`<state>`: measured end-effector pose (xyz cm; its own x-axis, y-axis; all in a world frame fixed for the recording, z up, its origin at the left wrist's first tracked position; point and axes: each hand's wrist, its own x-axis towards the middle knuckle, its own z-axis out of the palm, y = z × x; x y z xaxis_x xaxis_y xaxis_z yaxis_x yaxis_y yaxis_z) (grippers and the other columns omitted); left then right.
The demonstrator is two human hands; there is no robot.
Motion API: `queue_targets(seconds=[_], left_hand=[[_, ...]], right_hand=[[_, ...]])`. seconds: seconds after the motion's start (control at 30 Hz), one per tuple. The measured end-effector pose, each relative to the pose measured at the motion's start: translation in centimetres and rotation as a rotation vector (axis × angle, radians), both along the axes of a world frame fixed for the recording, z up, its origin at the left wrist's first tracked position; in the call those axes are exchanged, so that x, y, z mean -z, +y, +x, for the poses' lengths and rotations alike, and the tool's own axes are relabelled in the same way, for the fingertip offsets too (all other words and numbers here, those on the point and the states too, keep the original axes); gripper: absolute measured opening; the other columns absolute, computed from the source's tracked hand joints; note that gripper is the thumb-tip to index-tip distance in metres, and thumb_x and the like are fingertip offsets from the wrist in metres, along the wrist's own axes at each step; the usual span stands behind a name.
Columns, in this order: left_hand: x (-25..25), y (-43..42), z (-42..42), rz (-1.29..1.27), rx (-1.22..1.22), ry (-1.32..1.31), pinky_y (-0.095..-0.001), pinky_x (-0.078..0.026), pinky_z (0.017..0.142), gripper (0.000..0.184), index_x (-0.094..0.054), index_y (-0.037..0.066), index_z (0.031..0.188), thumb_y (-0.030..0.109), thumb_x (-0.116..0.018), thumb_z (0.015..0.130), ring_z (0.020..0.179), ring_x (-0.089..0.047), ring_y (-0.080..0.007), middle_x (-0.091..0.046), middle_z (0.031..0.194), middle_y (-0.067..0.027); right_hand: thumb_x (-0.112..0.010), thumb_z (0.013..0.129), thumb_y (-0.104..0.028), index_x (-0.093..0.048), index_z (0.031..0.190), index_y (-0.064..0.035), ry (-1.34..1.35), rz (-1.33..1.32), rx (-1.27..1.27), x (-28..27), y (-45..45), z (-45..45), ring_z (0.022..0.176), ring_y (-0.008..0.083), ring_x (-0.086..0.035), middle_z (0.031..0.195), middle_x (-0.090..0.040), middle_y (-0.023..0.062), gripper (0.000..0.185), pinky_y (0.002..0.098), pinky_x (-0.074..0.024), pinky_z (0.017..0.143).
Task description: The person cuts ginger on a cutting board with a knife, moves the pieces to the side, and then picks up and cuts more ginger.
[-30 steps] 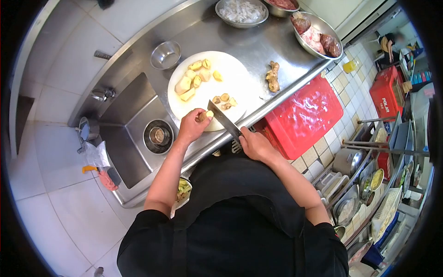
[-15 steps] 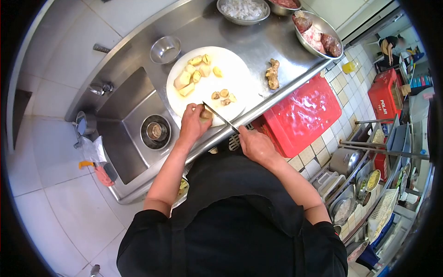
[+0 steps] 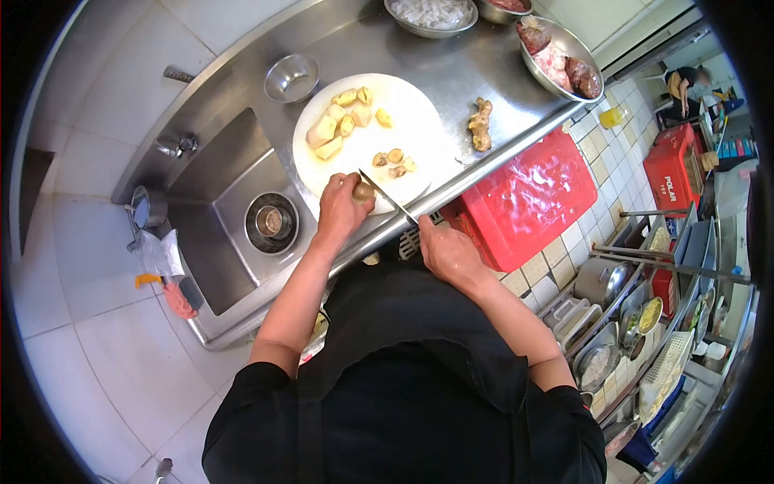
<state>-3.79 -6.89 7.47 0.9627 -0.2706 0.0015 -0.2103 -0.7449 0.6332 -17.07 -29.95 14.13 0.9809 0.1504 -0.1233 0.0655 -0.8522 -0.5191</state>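
Note:
My left hand (image 3: 343, 208) grips a piece of ginger (image 3: 364, 194) at the near edge of a round white cutting board (image 3: 415, 109). In my right hand (image 3: 448, 253) is the handle of a knife, whose blade (image 3: 390, 199) slants up and left with its tip end against the ginger. Several peeled ginger chunks (image 3: 324, 131) lie on the far left of the board. Small brown-skinned offcuts (image 3: 395, 154) sit nearer its middle. Right of the board, an unpeeled ginger root (image 3: 480, 125) rests on the steel counter (image 3: 447, 68).
Left of the board is a sink (image 3: 226, 177) with metal bowls (image 3: 272, 222) in it. A small steel bowl (image 3: 292, 79) stands behind. Bowls of white strips (image 3: 431, 14) and bagged meat (image 3: 562, 64) line the back. A red lid (image 3: 528, 202) and shelving (image 3: 637, 258) are at right.
The ginger in my left hand appears slightly turned against the blade. Both hands keep nearly the same place, and the whole view has shifted a little.

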Motion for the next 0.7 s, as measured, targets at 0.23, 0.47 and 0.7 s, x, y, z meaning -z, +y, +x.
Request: queue_targets(seconds=[0.23,0.47,0.7], left_hand=[[0.2,0.0,-0.1,-0.016,0.004,0.001,-0.0483,-0.055,0.103,0.054,-0.071,0.001,0.127,0.022,-0.087,0.079,0.117,-0.066,-0.0423,-0.066,0.129,-0.0217],[0.4,0.5,0.2,-0.04,-0.001,-0.045,-0.0443,-0.058,0.096,0.049,-0.071,0.003,0.12,0.023,-0.088,0.078,0.108,-0.071,-0.0349,-0.069,0.123,-0.0182],[-0.3,1.7,2.3,-0.129,-0.167,0.197,-0.0421,-0.058,0.08,0.041,-0.061,0.002,0.096,0.038,-0.082,0.093,0.086,-0.074,-0.0264,-0.072,0.084,-0.0131]], right_hand=[[-0.05,0.106,-0.011,-0.054,0.117,0.0023,0.084,0.021,-0.029,0.8,0.7,1.8,0.081,0.0482,-0.072,0.082,-0.072,0.0263,0.018,0.0625,-0.0543,0.072],[-0.047,0.105,-0.008,-0.053,0.116,0.004,0.162,0.046,-0.026,3.2,1.3,5.1,0.088,0.052,-0.072,0.085,-0.072,0.0327,0.017,0.0629,-0.0546,0.078],[-0.052,0.109,-0.018,-0.05,0.119,0.0018,0.147,0.147,0.112,1.8,0.7,4.1,0.086,0.0556,-0.069,0.084,-0.07,0.0347,0.022,0.0668,-0.0509,0.08]])
